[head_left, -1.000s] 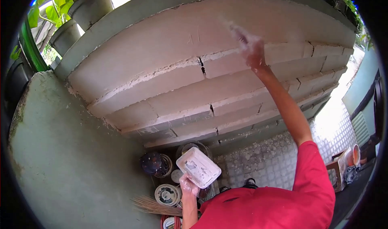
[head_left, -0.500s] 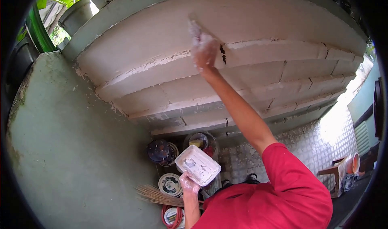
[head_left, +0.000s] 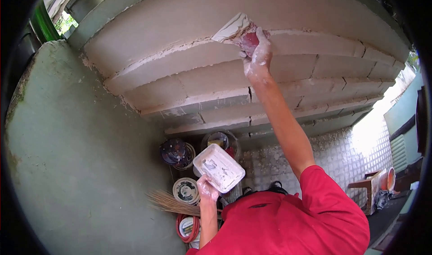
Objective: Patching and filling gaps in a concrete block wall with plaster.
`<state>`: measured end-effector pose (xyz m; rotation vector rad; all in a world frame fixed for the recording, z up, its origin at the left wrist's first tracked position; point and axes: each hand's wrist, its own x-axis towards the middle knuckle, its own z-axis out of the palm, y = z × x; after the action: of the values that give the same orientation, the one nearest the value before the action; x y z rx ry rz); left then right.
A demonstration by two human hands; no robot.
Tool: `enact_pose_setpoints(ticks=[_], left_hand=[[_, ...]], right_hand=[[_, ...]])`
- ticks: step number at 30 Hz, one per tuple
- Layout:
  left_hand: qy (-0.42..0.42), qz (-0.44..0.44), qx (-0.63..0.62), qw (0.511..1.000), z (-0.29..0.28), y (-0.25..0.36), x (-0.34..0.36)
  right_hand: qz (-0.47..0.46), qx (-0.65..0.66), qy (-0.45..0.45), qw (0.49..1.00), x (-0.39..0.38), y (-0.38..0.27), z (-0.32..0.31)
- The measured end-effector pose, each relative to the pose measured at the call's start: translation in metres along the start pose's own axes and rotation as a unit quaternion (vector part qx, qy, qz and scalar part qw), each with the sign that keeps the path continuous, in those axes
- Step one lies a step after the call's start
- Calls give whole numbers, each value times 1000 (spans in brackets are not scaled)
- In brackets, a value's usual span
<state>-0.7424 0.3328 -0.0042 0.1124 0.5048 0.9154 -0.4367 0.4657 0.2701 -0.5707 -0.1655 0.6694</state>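
Right hand (head_left: pixel 259 60) up top centre, fingers curled round a gunked-up putty knife (head_left: pixel 234 28); left hand (head_left: pixel 207 189), lower centre, fingers pinching a white tray (head_left: pixel 231 159).

Hands (head_left: pixel 259 59) holding scraper (head_left: pixel 235 27) and white tray (head_left: pixel 220 168), pale stepped wall (head_left: pixel 211 71)

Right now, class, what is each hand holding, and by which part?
The right hand grips a paste-coated scraper by its reddish handle; the left hand holds a white tray by its lower-left edge in the picture.
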Motion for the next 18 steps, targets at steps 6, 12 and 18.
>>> enact_pose_setpoints(ticks=[6,12,18], left_hand=[[-25,3,6,1000,0,-3,1],[-14,5,7,1000,0,-5,-5],[8,7,20,1000,0,-7,0]], right_hand=[[38,21,-151,988,-17,21,5],[100,9,-99,990,1,23,19],[116,4,-130,985,17,22,45]])
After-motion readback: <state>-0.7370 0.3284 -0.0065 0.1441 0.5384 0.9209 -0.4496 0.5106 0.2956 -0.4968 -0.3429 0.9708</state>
